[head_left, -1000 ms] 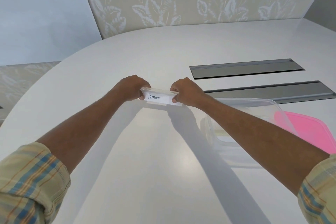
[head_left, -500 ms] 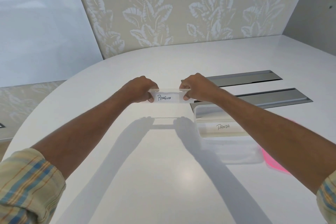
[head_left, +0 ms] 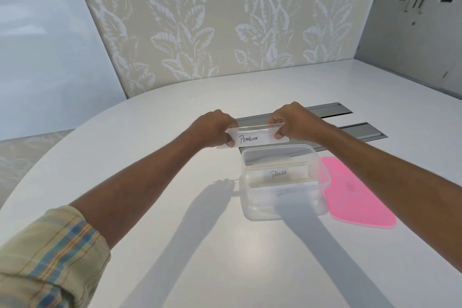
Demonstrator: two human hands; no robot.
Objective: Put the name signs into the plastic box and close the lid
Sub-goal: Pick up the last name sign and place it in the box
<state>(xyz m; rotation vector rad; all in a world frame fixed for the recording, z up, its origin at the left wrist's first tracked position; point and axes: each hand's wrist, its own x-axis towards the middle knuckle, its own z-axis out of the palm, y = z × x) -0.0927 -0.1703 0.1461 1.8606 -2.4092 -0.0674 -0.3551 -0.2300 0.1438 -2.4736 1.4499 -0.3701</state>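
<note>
A: While the clear acrylic name sign lettered PENGUIN (head_left: 252, 138) hangs in the air just beyond the far rim of the clear rectangular plastic box (head_left: 285, 211), what does a clean drop call for?

B: Keeping it level and bringing it nearer, over the opening. It looks close to the box's width, so it should probably go in parallel to the second sign lettered PANDA (head_left: 278, 174), which already stands inside across the middle. Lowering both ends together should stop a corner catching on the rim.

A: And the hands?

B: Both are closed on it. The left hand (head_left: 215, 130) pinches the left end and the right hand (head_left: 292, 120) the right end, fingers curled over the top and thumbs on the near face. Neither touches anything else.

A: The rest of the job?

B: The flat pink plastic lid (head_left: 357, 195) lies on the white round-edged table (head_left: 175, 207), touching or just beside the box's right wall, not yet fitted. Grey metal slots (head_left: 362, 131) run across the table beyond the hands.
</note>
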